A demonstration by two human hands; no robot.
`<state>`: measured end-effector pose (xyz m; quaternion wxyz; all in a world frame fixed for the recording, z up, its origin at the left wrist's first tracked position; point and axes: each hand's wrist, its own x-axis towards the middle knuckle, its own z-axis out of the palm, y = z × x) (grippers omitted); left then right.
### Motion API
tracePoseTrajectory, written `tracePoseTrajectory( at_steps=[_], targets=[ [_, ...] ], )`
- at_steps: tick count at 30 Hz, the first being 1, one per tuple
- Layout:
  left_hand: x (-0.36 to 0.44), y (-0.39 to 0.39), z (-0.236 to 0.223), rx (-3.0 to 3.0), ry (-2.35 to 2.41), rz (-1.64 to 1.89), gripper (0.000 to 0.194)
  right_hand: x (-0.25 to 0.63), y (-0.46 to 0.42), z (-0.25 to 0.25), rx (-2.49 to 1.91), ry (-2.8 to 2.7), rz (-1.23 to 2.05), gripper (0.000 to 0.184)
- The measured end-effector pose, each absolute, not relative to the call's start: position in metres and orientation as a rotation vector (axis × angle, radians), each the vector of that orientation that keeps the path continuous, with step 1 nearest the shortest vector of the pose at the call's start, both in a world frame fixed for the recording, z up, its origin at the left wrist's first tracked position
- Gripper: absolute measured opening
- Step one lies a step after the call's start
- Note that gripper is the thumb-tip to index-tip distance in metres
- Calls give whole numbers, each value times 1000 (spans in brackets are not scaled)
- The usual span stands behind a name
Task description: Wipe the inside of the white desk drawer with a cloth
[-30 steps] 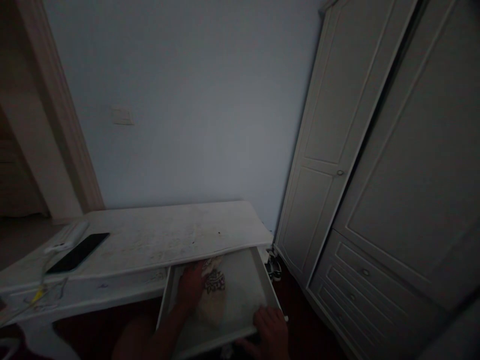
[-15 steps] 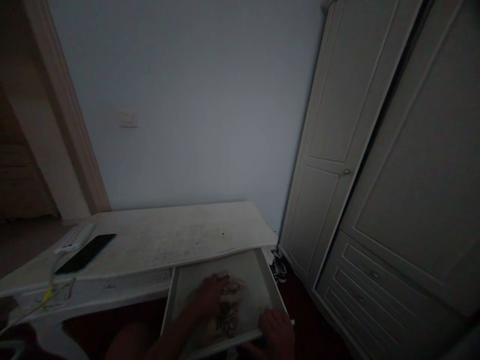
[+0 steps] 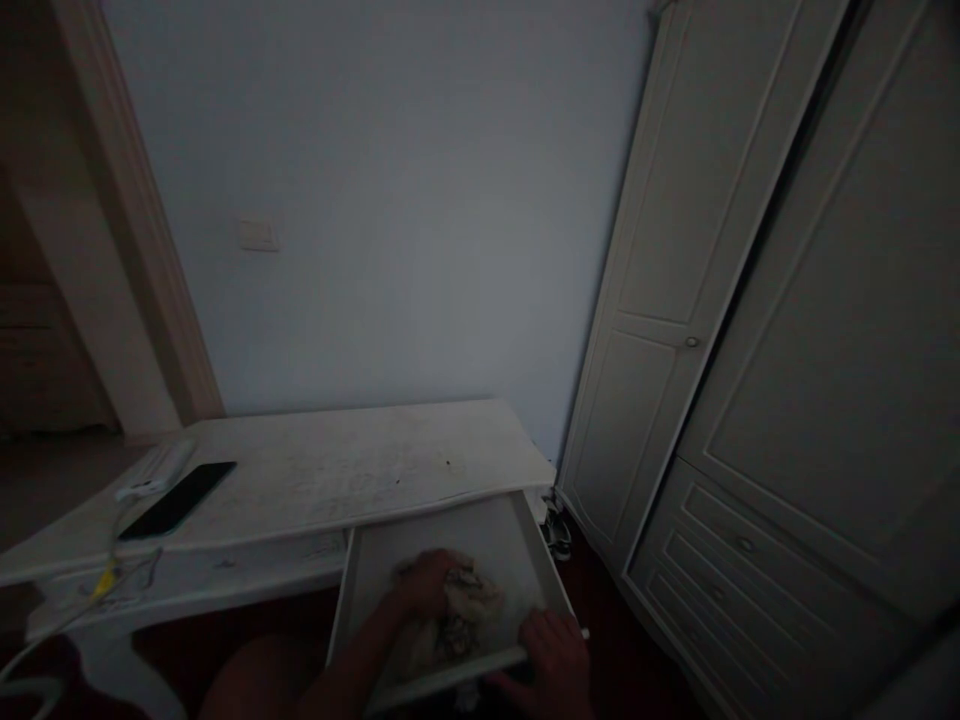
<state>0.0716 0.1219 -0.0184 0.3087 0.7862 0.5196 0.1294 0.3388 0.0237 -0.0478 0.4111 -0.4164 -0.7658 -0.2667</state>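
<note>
A white desk drawer (image 3: 510, 530) stands pulled out below the desktop. Inside it my left hand (image 3: 429, 585) is closed on a crumpled pale cloth (image 3: 480, 602) with darker patterned patches. The cloth lies bunched on the drawer bottom, and part of it is hidden under my fingers. My right hand (image 3: 553, 650) grips the drawer's front right corner, fingers over the side wall and thumb below the front edge. The scene is dim, so fine detail of the cloth is hard to make out.
The white desktop (image 3: 337, 460) carries a dark phone (image 3: 178, 500) and a white power strip (image 3: 157, 470) at its left end. A cable with a yellow tag (image 3: 105, 582) hangs there. Shoes (image 3: 557, 535) lie beside the desk, near a white wardrobe (image 3: 652, 400).
My left hand has shifted the cloth about on the drawer bottom, and the cloth is bunched differently and spreads more to the right. My right hand stays on the drawer corner.
</note>
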Motion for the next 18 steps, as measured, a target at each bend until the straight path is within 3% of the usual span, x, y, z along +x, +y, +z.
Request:
tracePoseTrajectory(
  at_steps=[18],
  targets=[
    [71,122,-19,1991,1335,511,67,339,23,-52,-1060,-1940,-638,57]
  ],
)
